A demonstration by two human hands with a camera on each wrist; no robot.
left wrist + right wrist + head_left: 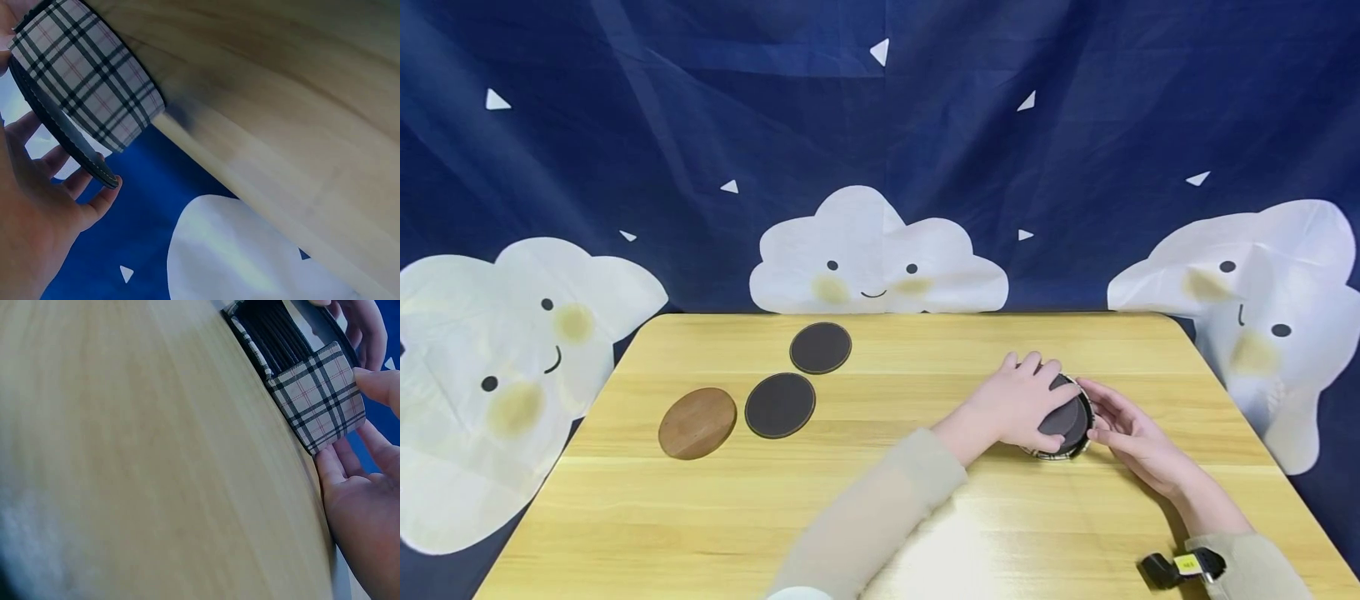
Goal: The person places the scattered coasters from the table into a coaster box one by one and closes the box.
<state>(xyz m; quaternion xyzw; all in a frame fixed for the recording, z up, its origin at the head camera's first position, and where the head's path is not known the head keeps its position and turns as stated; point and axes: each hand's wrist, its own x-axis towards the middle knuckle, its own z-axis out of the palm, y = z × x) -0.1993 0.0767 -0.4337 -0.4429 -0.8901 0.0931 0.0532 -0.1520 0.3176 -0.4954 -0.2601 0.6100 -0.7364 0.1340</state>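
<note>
A round coaster holder (322, 397) covered in black, white and red plaid stands on the right half of the table. Several dark coasters (275, 331) are stacked inside, visible through a gap in its wall. My left hand (1018, 407) grips a round black coaster (53, 122) by its rim, fingers spread around the edge. This coaster is tilted just over the holder's open top; whether it touches the stack cannot be seen. On the right side, my right hand (1138, 442) holds the holder's wall between thumb and fingers.
Two black coasters (780, 406) (821, 347) lie flat left of centre on the wooden table (880, 500). Beside them is a round brown wooden piece (697, 423). A dark blue curtain (880, 125) with clouds hangs behind the table's far edge.
</note>
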